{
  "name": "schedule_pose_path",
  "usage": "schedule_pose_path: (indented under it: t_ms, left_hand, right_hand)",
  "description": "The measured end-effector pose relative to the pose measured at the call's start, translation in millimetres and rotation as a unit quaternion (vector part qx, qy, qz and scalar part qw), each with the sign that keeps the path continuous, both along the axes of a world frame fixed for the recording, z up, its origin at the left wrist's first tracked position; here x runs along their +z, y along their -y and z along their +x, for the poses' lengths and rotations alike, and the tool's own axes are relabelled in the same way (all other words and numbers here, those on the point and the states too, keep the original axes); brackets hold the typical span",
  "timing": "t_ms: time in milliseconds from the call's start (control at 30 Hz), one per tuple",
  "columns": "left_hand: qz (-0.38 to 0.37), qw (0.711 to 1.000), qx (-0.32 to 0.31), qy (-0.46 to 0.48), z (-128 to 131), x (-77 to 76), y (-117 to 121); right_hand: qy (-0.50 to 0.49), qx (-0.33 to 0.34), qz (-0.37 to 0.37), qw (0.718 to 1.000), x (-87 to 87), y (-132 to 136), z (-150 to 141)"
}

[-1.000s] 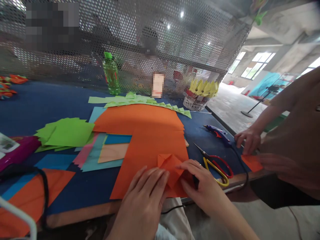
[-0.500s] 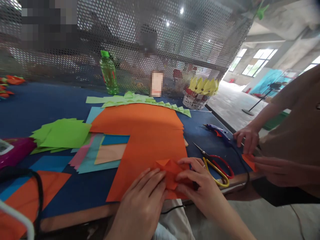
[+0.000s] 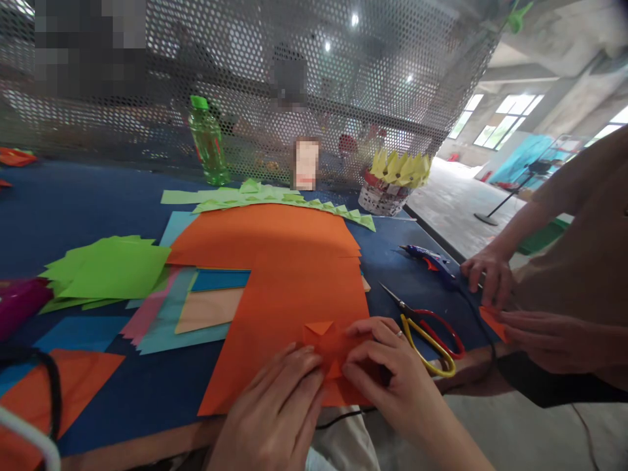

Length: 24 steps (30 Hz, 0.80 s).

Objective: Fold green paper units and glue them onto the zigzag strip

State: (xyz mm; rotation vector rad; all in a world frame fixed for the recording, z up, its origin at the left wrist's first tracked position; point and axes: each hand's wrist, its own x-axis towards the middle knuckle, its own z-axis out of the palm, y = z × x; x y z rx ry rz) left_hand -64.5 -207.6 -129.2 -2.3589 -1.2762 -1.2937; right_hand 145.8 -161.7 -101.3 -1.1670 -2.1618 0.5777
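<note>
A small square of folded orange paper [image 3: 331,343], with a triangular flap at its far edge, lies on a stack of larger orange sheets [image 3: 294,288] at the table's front. My left hand [image 3: 277,405] rests flat on the near left part of the square, fingers stretched out and together. With thumb and forefinger, my right hand [image 3: 392,366] pinches the square's right side; a ring is on one finger. Scissors [image 3: 424,330] with red and yellow handles lie right of my right hand. Part of the square is hidden under my fingers.
A blue glue gun [image 3: 429,256] lies beyond the scissors. Bright green paper [image 3: 115,268] is piled at left. A green bottle [image 3: 209,144] and a basket [image 3: 385,198] stand along the mesh screen. A co-worker's hands [image 3: 544,333] hold orange paper at right.
The folded square's far flap now lies flatter, its triangle plain to see. Both hands have shifted slightly down in view, and the camera has moved a little.
</note>
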Motion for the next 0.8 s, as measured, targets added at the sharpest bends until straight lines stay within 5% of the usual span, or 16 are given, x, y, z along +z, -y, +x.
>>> schedule_pose_path:
  t_ms: [800]
  left_hand:
    - [-0.019,0.993,0.008,-0.119,-5.5,4.4,1.7]
  right_hand:
    - [0.017,-0.065,0.053,0.996,-8.8,7.8,-15.4]
